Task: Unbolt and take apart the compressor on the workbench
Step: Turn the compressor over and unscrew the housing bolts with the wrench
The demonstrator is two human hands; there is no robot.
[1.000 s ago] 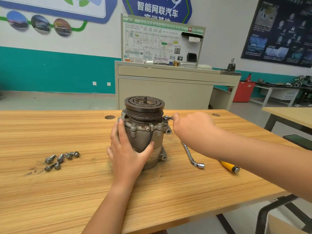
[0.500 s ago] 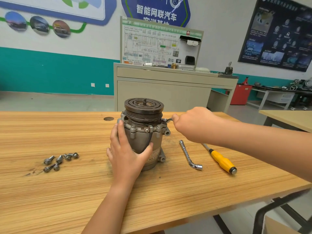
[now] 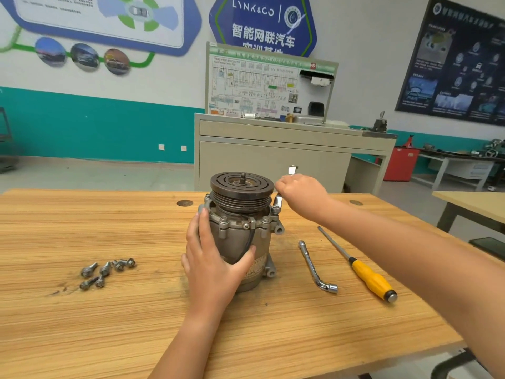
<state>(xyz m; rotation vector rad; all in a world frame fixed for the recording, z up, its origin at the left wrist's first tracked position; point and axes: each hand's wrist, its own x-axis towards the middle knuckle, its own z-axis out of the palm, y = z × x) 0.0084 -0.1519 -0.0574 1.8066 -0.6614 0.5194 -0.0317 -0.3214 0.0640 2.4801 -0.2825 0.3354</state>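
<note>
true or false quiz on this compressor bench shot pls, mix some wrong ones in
1. The left hand holds the compressor by its body. True.
2. The right hand holds the yellow-handled screwdriver. False: it grips a wrench at the compressor's flange; the screwdriver lies on the workbench.
3. Loose bolts lie left of the compressor. True.
4. The compressor lies on its side. False: it stands upright, pulley on top.

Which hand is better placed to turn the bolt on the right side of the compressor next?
Right. The right hand grips the wrench set on that bolt, while the left hand holds the compressor steady.
</note>
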